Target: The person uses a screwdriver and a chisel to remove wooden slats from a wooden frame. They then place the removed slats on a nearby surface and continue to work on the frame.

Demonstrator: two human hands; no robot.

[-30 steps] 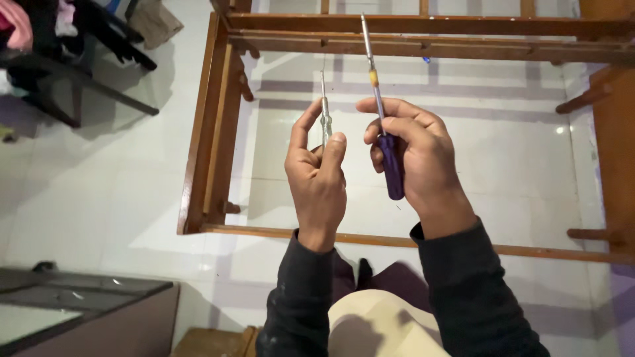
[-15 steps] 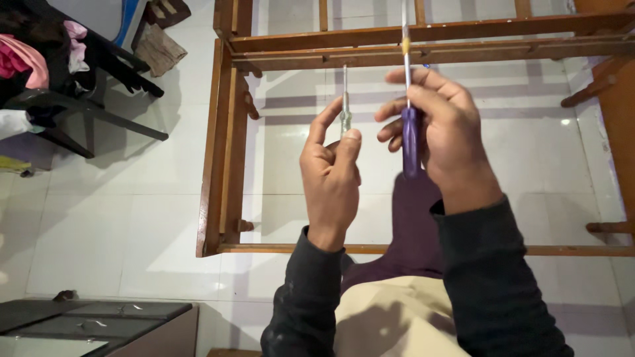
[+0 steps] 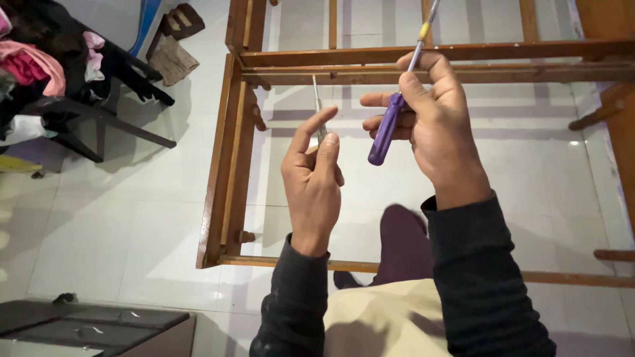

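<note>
The right hand now tilts the purple screwdriver leftward, fingers wrapped around it. The left hand still pinches the thin metal rod upright, above the wooden frame.

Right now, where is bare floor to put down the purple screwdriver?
Bare white tile lies left of the wooden frame, between it and the dark chair, and inside the frame under both hands. Crowded: the upper left, with clothes on the chair, and the cabinet at the lower left.
</note>
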